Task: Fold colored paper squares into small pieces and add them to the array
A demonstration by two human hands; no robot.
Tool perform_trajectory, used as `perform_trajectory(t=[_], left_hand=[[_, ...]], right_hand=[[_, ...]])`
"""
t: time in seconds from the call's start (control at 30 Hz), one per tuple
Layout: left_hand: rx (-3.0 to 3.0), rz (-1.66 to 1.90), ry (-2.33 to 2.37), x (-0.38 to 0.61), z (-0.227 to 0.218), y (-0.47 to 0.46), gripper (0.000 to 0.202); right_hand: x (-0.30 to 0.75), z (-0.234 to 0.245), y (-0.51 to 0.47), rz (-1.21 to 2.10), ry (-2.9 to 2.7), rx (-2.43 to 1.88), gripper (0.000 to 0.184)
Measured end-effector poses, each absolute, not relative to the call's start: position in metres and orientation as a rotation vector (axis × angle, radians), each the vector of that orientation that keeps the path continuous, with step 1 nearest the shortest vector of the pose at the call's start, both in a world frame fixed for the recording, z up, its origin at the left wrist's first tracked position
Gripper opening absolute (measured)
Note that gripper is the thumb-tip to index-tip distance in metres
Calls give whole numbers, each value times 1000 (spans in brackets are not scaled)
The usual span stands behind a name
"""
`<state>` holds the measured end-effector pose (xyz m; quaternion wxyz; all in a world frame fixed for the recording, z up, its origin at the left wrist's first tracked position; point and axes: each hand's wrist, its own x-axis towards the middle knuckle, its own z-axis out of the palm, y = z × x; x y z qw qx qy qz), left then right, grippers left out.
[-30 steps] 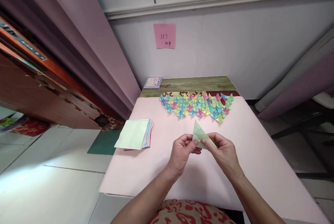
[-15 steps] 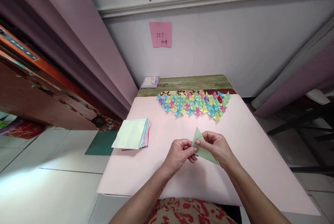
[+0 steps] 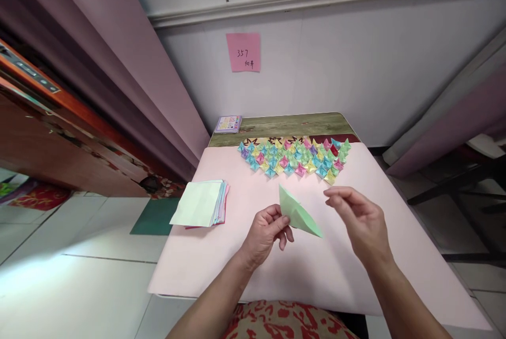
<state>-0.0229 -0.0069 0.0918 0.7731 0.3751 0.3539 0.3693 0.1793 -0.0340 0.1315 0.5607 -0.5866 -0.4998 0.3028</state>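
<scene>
My left hand [image 3: 265, 232] pinches a light green folded paper triangle [image 3: 297, 211] above the pink table cover [image 3: 348, 260]. My right hand [image 3: 358, 219] hovers just to the right of the paper, fingers loosely apart and holding nothing. A cluster of several small folded paper pieces [image 3: 294, 157] in blue, pink, yellow and green lies in rows at the far side of the cover. A stack of coloured square sheets [image 3: 201, 203], pale green on top, sits at the cover's left edge.
A small printed packet [image 3: 228, 124] lies on the bare wooden tabletop [image 3: 288, 124] at the back. A pink note [image 3: 243, 52] is stuck on the wall. A dark green mat [image 3: 154, 216] lies on the tiled floor to the left.
My right hand has let go of the green paper and moved to the right. The paper, now held by my left hand alone, has swung its point to the left.
</scene>
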Motion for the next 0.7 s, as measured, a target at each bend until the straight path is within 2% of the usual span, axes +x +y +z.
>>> perform_trajectory(t=[0.07, 0.23, 0.5, 0.7], left_hand=[[791, 824, 735, -23, 94, -6, 34], [812, 816, 698, -21, 98, -6, 29], [955, 808, 747, -25, 99, -8, 23], [1045, 800, 767, -23, 100, -10, 21]], right_hand=[[172, 137, -47, 576, -1410, -1317, 18], [154, 141, -58, 307, -1706, -1260, 36], [149, 139, -52, 382, -1730, -1336, 37], [150, 139, -52, 458, -1694, -1386, 27]])
